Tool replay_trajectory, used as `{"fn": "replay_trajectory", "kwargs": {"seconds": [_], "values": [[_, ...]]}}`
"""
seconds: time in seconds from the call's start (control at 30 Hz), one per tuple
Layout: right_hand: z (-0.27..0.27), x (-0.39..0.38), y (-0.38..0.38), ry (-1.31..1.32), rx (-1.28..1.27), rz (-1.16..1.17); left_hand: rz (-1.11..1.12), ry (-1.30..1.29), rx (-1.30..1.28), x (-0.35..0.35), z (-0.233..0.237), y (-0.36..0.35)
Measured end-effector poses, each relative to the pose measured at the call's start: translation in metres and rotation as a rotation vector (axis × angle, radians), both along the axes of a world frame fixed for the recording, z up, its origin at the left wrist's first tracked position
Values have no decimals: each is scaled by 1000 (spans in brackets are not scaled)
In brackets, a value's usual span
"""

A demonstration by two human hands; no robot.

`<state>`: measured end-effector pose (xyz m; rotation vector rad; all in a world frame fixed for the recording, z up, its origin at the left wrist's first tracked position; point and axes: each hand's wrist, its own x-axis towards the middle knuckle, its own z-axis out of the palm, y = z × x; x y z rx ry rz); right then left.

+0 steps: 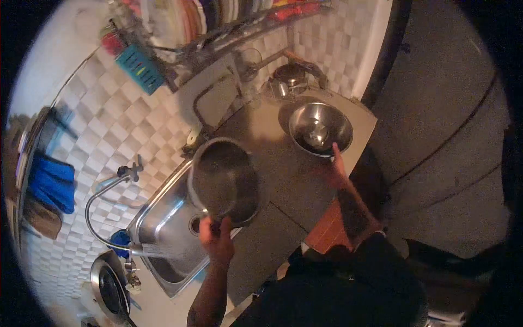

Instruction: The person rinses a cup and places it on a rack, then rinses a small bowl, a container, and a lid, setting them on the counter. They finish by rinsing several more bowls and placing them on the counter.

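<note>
My left hand (219, 240) is closed round the short dark handle of a deep saucepan (226, 177). The saucepan is held over the inner edge of the sink (182, 278), tilted so its grey inside shows. On the right, a shiny steel bowl (306, 117) sits at the counter's corner end. My right hand (339, 163) grips its near rim, with one digit over the edge; the other fingers are blurred or hidden below. Nothing that I can make out lies in the bowl, only bright reflections.
Water sprays from the curved faucet (93, 218) into the sink. A frying pan (111, 289) lies left of it. A kettle-like metal pot (290, 76) stands in the back corner. Above hang a dish rack with plates (188, 22) and a teal basket (140, 69).
</note>
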<state>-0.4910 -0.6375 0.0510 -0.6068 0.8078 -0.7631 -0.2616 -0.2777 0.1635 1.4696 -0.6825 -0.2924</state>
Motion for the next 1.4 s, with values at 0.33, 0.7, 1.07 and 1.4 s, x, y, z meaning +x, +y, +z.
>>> {"fn": "replay_trajectory", "kwargs": {"seconds": [0.33,0.7,1.07,1.4], "values": [[98,-66,-82,436,-332,86,-191,761,-18,-34,-114,-197],[43,-37,-114,479,-477,356,137,467,-125,-11,-120,-127],[61,0,39,823,-1085,-233,1020,489,-330,246,-243,131],[-55,310,218,770,-2048,930,-554,33,1262,281,-228,239]]}}
